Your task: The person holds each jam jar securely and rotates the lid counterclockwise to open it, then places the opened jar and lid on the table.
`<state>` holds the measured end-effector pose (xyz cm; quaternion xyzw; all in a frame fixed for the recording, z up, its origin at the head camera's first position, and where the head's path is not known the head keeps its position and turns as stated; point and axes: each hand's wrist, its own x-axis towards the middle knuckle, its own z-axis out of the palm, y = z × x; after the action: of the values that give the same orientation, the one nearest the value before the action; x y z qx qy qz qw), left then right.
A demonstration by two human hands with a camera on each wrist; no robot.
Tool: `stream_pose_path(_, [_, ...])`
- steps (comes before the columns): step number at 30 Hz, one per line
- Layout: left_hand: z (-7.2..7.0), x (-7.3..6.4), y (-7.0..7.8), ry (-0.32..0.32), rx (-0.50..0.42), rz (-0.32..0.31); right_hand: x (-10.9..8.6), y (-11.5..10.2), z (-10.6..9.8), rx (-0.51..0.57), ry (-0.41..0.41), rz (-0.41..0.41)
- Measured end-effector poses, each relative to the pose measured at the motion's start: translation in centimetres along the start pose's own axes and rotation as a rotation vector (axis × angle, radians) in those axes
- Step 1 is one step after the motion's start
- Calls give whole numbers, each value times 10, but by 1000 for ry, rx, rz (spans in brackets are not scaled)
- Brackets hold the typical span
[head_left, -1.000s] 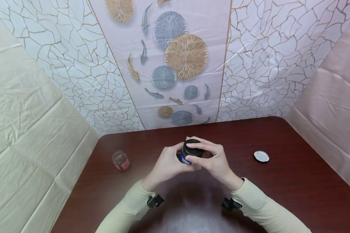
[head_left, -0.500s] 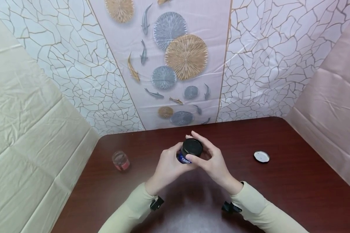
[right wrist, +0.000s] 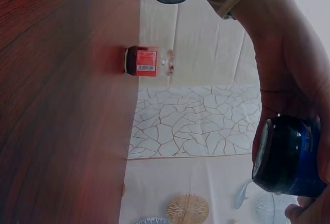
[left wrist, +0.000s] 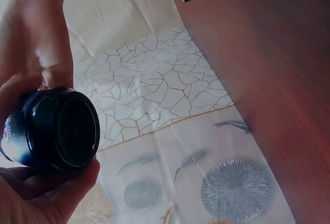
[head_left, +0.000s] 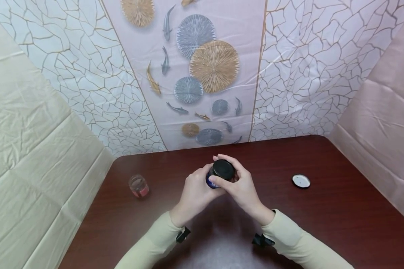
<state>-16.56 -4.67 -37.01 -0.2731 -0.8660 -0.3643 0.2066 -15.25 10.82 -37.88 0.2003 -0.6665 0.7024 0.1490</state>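
Observation:
Between both hands, above the table, a dark jar [head_left: 210, 182] with a blue label is held tilted. Its black lid [head_left: 223, 170] faces the head camera. My left hand [head_left: 196, 191] grips the jar's body from the left. The right hand [head_left: 245, 188] curls round the lid's side, thumb at the near edge and fingers along the far side. The left wrist view shows the dark rounded base of the jar [left wrist: 64, 131] with fingers on either side. In the right wrist view, blue lettered label shows on the jar [right wrist: 289, 154]; some fingers are hidden behind it.
A clear glass jar [head_left: 139, 186] with a red label and dark contents stands on the left of the brown table [head_left: 326, 220]. To the right lies a loose lid [head_left: 301, 181], white inside facing up. Patterned cloth [head_left: 215, 67] hangs behind the table's far edge.
The right fingers lay across the lid's top, lifted and spread half a second ago, and now curl round its side. The left hand keeps its hold on the jar, which tilts slightly.

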Motion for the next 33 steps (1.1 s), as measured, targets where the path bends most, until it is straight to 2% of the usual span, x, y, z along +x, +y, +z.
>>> stream_pose_path(5, [0, 0, 3, -13, -2, 0, 1, 2, 0, -2, 29, -21])
stream_pose_path(19, [-3, 7, 4, -28, -68, 14, 7, -3, -7, 31, -10, -80])
stream_pose_path(29, [-5, 9, 5, -79, -147, -21, 9, -5, -10, 78, -50, -94])
stream_pose_path(33, [-5, 8, 5, -126, -188, -44, 8, -4, -12, 96, -70, -96])
